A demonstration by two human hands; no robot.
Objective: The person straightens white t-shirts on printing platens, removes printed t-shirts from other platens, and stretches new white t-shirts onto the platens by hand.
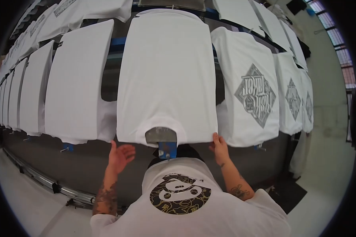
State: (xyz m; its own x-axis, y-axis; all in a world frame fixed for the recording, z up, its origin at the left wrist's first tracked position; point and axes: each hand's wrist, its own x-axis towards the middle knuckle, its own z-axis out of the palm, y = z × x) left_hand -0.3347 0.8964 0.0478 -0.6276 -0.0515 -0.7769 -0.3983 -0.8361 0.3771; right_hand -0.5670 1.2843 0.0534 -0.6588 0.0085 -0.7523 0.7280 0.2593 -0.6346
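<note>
A plain white T-shirt (166,71) lies flat over a board in front of me, its neck opening facing my body. Grey board surface (161,135) shows through the neckline, and a blue bracket (167,150) sits just below it. My right hand (219,150) is at the shirt's lower right corner, its fingers closed on the edge; part of the grip is hidden. My left hand (122,156) is just below the lower left corner, fingers apart, holding nothing.
White shirts with grey diamond prints (255,96) hang on boards at right. Plain white shirts on boards (79,83) line the left, with another row behind. A metal rail (51,183) runs along the lower left; a dark mat (287,197) lies on the floor at right.
</note>
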